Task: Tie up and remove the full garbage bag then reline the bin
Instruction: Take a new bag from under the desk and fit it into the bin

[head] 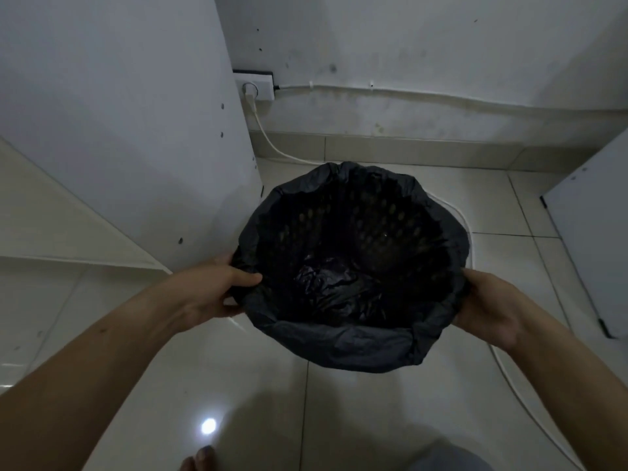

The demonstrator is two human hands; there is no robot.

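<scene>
My left hand (217,287) has its grip closed on the black garbage bag (367,345) where the plastic folds over the bin's left rim: thumb lying on the inner side, fingers curled under the outer fold. My right hand (489,300) has its grip closed on the same fold at the right rim, fingertips tucked behind the plastic and mostly hidden. Between the two grips the bag lines the bin (339,212), its edge turned down over the rim all round. Inside, the bin's perforated wall shows through the lining, and loose crumpled plastic lies at the bottom. I cannot tell whether any rubbish is under it. The bin stands on the tiled floor (356,419). Beyond my left grip stands a white cabinet panel (119,113). Beyond the bin, a wall socket (255,86) carries a plug, and a white cable (272,141) runs from it down to the floor behind the bin.
</scene>
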